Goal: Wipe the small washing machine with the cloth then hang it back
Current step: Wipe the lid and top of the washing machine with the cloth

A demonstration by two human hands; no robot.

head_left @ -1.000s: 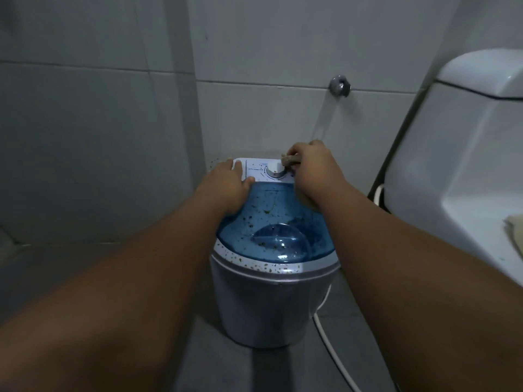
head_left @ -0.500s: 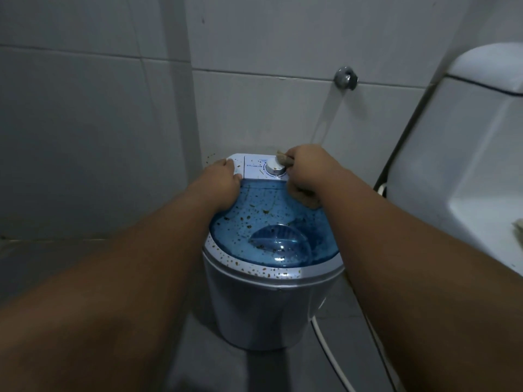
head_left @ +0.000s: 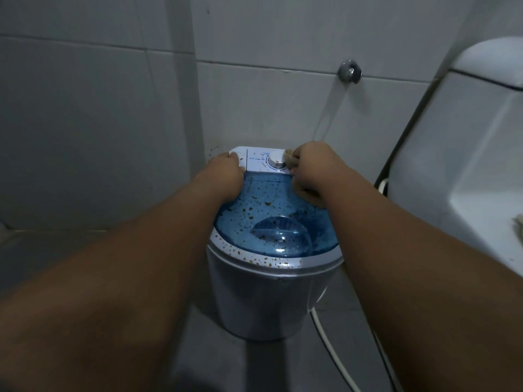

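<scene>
A small washing machine (head_left: pixel 268 295) stands on the floor against the tiled wall, with a grey tub, a white rim and a blue see-through lid (head_left: pixel 271 219) speckled with brown spots. My left hand (head_left: pixel 223 176) grips the back left corner of its white control panel. My right hand (head_left: pixel 314 168) holds a bunched beige cloth (head_left: pixel 290 159) against the panel, right beside the silver dial (head_left: pixel 277 160). Most of the cloth is hidden under that hand.
A white toilet (head_left: pixel 464 154) with its cistern stands close on the right. A metal wall fitting (head_left: pixel 350 70) sits above the machine. A white hose (head_left: pixel 334 355) runs across the grey floor at the machine's right. Tiled walls close in behind and on the left.
My right hand with the cloth has shifted slightly along the panel by the dial. The left hand has kept its hold on the corner. The view has moved a little.
</scene>
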